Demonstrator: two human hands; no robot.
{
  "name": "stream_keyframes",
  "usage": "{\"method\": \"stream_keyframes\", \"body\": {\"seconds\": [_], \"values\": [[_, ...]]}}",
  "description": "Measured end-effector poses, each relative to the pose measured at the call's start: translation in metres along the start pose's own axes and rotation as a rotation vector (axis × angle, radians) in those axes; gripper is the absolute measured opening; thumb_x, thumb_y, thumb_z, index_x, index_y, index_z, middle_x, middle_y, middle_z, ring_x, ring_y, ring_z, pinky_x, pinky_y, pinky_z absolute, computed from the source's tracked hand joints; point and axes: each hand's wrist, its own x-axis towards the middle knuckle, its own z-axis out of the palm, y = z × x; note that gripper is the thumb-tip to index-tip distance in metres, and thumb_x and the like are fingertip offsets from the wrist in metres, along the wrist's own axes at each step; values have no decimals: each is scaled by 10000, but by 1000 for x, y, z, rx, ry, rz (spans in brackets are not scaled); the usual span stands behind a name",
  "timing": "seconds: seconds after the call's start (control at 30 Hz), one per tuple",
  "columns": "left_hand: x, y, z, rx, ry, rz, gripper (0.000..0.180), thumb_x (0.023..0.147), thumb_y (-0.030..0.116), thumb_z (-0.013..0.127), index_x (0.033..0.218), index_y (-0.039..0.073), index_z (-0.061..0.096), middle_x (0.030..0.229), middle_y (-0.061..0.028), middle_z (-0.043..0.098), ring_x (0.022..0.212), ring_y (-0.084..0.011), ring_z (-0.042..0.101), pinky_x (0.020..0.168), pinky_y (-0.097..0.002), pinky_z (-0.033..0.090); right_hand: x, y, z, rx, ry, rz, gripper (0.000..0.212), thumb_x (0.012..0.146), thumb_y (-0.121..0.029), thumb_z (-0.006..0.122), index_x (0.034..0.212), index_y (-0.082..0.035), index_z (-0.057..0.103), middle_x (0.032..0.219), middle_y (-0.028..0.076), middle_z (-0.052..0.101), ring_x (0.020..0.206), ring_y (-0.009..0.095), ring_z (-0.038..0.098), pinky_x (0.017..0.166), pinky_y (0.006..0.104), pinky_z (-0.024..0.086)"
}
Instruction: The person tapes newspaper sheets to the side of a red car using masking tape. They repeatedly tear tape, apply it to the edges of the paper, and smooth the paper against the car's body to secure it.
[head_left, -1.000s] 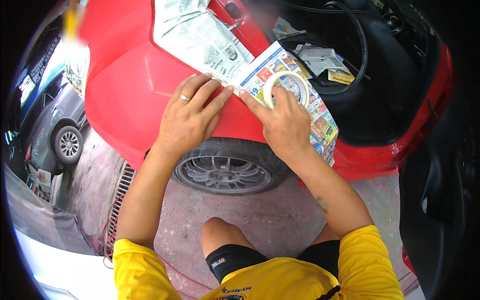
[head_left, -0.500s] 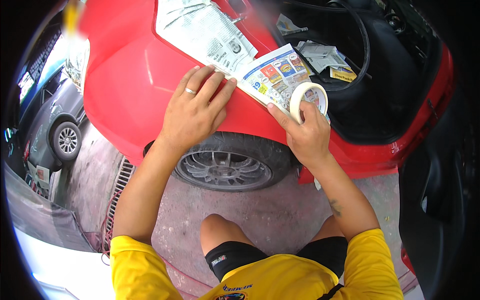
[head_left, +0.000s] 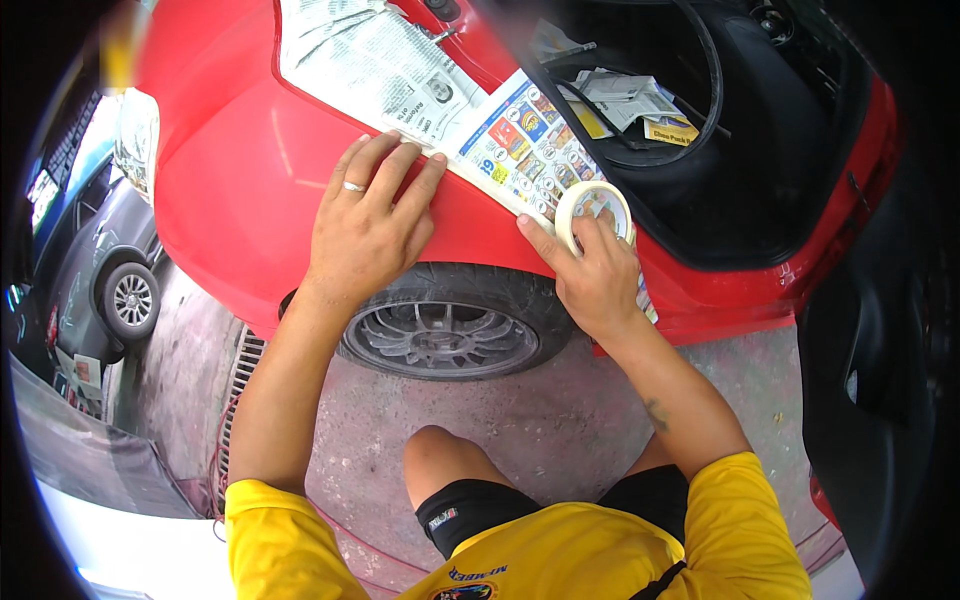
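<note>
My left hand (head_left: 372,215) lies on the red car fender (head_left: 215,180) with its fingers apart, fingertips on the lower edge of the newspaper. In my right hand (head_left: 602,280) is a roll of cream masking tape (head_left: 566,216), some fingers hooked through its ring. That hand's outstretched thumb presses at the edge of a colour-printed flyer sheet (head_left: 515,140). The flyer overlaps the black-and-white newspaper (head_left: 375,70) covering the fender's upper part. A strip of printed paper shows beside my right wrist.
Below the fender sits the car's wheel (head_left: 435,335). The dark open door area (head_left: 730,200) holds loose papers (head_left: 630,100) and a loop of black rubber seal (head_left: 717,80). A grey car (head_left: 105,270) and a floor drain grate (head_left: 240,385) are to the left.
The car and both hands appear slightly further left in view. Printed paper now hangs lower beside my right wrist. Both hands keep their places along the paper edge.
</note>
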Motion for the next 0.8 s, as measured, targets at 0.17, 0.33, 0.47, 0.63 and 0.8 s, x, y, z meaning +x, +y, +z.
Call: {"method": "stream_keyframes", "body": {"seconds": [0.17, 0.33, 0.47, 0.63, 0.8], "values": [[0, 1, 1, -5, 5, -12, 534, 872, 156, 805, 1399, 92, 747, 1376, -117, 679, 1404, -339, 589, 1237, -538, 514, 1, -2, 1, 35, -11, 44, 581, 905, -23, 765, 1416, -294, 821, 905, 74, 550, 799, 315, 637, 657, 445, 537], [0, 3, 1, 3, -4, -19, 546, 860, 158, 810, 1402, 119, 754, 1393, -120, 665, 1416, -346, 580, 1236, -541, 515, 0, 7, -3, -56, -15, -12, 573, 890, -85, 745, 1433, -257, 798, 948, 40, 594, 874, 251, 673, 634, 391, 567], [-2, 5, 0, -5, -43, -19, 643, 809, 102, 793, 1443, 204, 773, 1438, -141, 646, 1440, -387, 572, 1220, -552, 506, 3, 7, -4, -17, -35, 13, 560, 878, -96, 744, 1415, -244, 802, 965, 41, 612, 891, 253, 677, 651, 383, 576], [-2, 20, 0, 41, -73, -31, 680, 811, 169, 786, 1480, 293, 763, 1463, -141, 622, 1478, -370, 537, 1272, -559, 414, 1, 9, -9, -4, -35, 31, 536, 889, -112, 735, 1405, -241, 803, 976, 40, 620, 906, 257, 674, 670, 380, 587], [-1, 41, 12, 60, -107, 57, 664, 871, 217, 756, 1535, 237, 718, 1457, -128, 624, 1459, -348, 545, 1278, -543, 383, -1, 15, -8, 1, -8, 21, 508, 898, -123, 733, 1381, -255, 820, 990, 46, 625, 929, 271, 672, 687, 387, 596]]}}
